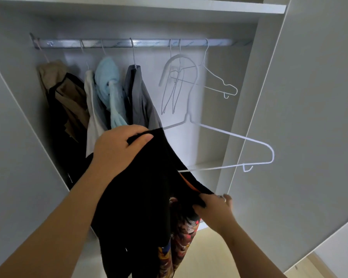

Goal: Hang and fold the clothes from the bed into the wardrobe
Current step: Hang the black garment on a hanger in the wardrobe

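We note left hand (117, 151) clutching black shirt (141, 197) over white hanger (235, 135); right hand (215, 209) pinches the edge, probably widening it.

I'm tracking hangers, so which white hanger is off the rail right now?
The white hanger partly threaded into the black shirt, hanging below the rail; the other empty hangers are all hooked over the rail.

The left hand (119, 151) grips the top of a black shirt (145, 193), and the right hand (215, 209) pinches its edge lower down. A white hanger (235, 135) sits partly inside the shirt (hook below the rail (117, 43)). Clothes (137, 93) hang behind.
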Demonstrator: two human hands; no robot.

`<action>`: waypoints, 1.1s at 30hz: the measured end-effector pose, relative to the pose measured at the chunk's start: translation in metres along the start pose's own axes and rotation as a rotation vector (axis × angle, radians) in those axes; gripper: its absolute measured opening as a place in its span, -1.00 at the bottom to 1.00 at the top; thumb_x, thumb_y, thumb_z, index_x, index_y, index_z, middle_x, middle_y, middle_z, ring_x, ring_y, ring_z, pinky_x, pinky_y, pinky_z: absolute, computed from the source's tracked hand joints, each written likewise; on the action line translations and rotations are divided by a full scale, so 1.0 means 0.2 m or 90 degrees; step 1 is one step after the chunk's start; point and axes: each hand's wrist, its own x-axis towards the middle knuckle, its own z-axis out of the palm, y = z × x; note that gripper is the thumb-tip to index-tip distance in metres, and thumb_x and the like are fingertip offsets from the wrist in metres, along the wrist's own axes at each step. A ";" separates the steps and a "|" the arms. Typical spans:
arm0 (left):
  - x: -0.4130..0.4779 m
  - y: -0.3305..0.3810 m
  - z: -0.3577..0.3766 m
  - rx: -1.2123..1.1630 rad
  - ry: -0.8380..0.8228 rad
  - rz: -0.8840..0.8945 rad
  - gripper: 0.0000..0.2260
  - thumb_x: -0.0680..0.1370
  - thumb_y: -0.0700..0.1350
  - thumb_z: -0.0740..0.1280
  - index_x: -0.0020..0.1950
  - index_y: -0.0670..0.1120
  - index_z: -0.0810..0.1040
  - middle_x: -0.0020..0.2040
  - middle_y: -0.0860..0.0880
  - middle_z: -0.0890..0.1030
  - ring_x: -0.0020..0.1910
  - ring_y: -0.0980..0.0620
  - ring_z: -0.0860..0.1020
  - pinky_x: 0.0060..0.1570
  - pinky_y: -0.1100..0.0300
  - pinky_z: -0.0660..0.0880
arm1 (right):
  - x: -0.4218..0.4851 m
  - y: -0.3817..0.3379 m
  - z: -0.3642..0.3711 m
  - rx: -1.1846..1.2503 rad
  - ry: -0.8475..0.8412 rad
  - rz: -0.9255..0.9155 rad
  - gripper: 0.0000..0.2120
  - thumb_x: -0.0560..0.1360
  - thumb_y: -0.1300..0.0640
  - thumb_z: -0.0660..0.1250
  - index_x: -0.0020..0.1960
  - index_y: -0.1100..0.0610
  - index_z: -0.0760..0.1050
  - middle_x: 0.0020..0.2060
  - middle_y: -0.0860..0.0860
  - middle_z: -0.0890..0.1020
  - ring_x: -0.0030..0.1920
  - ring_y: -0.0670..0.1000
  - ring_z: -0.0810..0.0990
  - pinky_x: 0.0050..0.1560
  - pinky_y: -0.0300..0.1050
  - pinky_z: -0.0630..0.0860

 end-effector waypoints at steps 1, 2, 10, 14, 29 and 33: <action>0.01 -0.03 -0.02 -0.003 -0.010 -0.009 -0.71 0.46 0.08 0.29 0.00 -0.07 0.65 -0.14 0.16 0.56 -0.07 0.08 0.56 0.01 0.20 0.45 | 0.01 0.03 -0.02 -0.013 0.003 0.006 -0.87 0.54 0.01 0.16 -0.15 0.00 0.39 -0.29 -0.13 0.44 0.10 -0.06 0.49 0.43 0.02 -0.04; 0.03 -0.06 -0.03 -0.006 -0.019 -0.021 -0.75 0.47 0.04 0.34 0.01 -0.08 0.66 -0.13 0.14 0.57 -0.04 0.05 0.57 0.05 0.17 0.45 | 0.01 0.06 -0.04 -0.026 0.013 0.007 -0.89 0.55 0.00 0.17 -0.11 -0.01 0.41 -0.23 -0.12 0.46 0.12 -0.07 0.47 0.43 0.03 -0.06; 0.06 -0.21 -0.11 -0.046 -0.026 -0.020 -0.78 0.48 -0.12 0.38 -0.12 0.24 0.64 -0.24 0.48 0.54 -0.20 0.51 0.50 -0.10 0.56 0.39 | 0.02 0.14 -0.20 0.452 0.195 0.128 -0.64 0.41 0.25 0.43 0.14 0.16 0.39 -0.15 0.07 0.62 -0.19 0.03 0.56 -0.14 -0.14 0.53; 0.05 -0.24 -0.12 -0.114 -0.035 -0.051 -0.65 0.47 -0.14 0.39 -0.31 0.35 0.57 -0.29 0.41 0.58 -0.25 0.48 0.52 -0.17 0.61 0.40 | 0.01 0.13 -0.23 0.719 0.222 0.172 -0.23 0.39 0.41 0.41 0.45 0.11 0.11 -0.27 0.08 0.59 -0.31 -0.11 0.55 -0.49 -0.44 0.43; -0.04 -0.18 -0.07 -0.005 -0.072 -0.090 -0.92 0.49 0.10 0.35 -0.17 0.14 0.57 -0.30 0.17 0.55 -0.17 0.05 0.55 -0.17 0.17 0.45 | 0.09 0.11 -0.21 0.534 0.218 0.156 -0.78 0.40 0.27 0.44 -0.01 0.14 0.46 -0.13 0.10 0.62 -0.10 0.14 0.63 -0.05 0.02 0.59; -0.03 -0.16 -0.08 0.033 -0.069 -0.051 -0.64 0.43 0.27 0.28 -0.09 0.01 0.63 -0.21 -0.06 0.63 -0.16 -0.05 0.58 -0.12 -0.03 0.50 | 0.06 0.13 -0.22 0.433 0.220 0.081 -0.85 0.38 0.23 0.47 -0.16 0.13 0.50 -0.25 0.06 0.63 -0.19 0.12 0.60 -0.20 -0.13 0.51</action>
